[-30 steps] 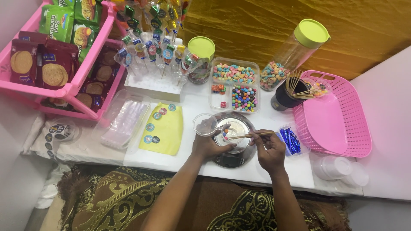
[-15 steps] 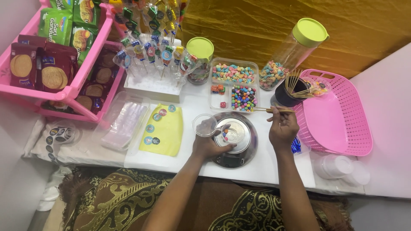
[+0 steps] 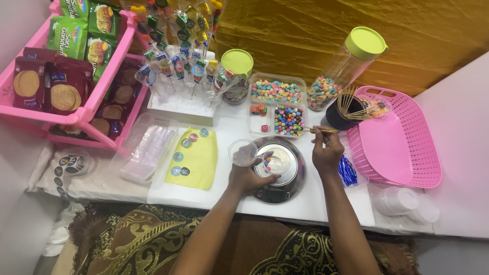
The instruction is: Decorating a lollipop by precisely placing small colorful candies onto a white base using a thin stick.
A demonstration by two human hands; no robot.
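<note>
One skewer (image 3: 318,130) in right hand (image 3: 327,152), horizontal, pointing left.

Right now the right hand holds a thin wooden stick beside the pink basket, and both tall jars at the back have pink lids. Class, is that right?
Not quite: the head view shows both jar lids are yellow-green. The right hand does hold a wooden stick beside the pink basket.

A small home candy-packing corner is showing here: a low white table (image 3: 305,206) is sitting against a gold cloth backdrop (image 3: 305,35), pink baskets of packaged biscuits (image 3: 56,86) are filling the upper left, wrapped lollipops (image 3: 183,61) are standing at top centre, and a patterned rug (image 3: 137,239) is lying along the bottom.
</note>
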